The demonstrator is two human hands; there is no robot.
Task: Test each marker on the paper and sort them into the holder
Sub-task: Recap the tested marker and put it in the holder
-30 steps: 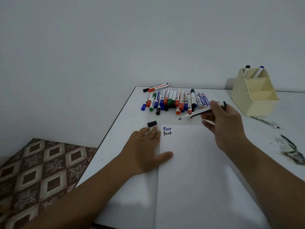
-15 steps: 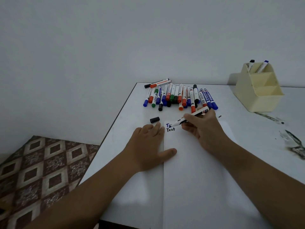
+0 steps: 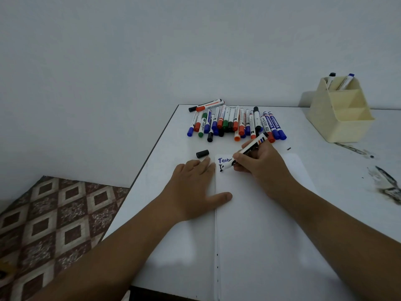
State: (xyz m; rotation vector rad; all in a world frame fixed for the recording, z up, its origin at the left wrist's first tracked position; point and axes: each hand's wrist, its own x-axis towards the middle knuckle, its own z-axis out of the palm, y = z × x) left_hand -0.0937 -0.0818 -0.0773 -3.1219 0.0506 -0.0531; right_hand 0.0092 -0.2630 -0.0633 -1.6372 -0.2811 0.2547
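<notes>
A white sheet of paper (image 3: 267,224) lies on the white table, with "Test" written twice near its top left corner. My right hand (image 3: 263,165) grips an uncapped black marker (image 3: 249,149), its tip down on the paper at the second word. My left hand (image 3: 195,190) lies flat, fingers on the table and thumb on the paper's left edge. The marker's black cap (image 3: 202,153) rests just beyond my left fingertips. A pile of several capped markers (image 3: 234,123) in blue, red, green and black sits further back. The cream holder (image 3: 340,111) at the far right has two markers in its rear compartment.
The table's left edge (image 3: 152,153) runs diagonally, with patterned floor tiles (image 3: 54,220) below it. Dark ink smears (image 3: 388,183) mark the table at the right. A plain wall stands behind the table.
My right hand came down from above the paper and brought the marker tip onto the sheet at the written words. My left hand stayed flat in place.
</notes>
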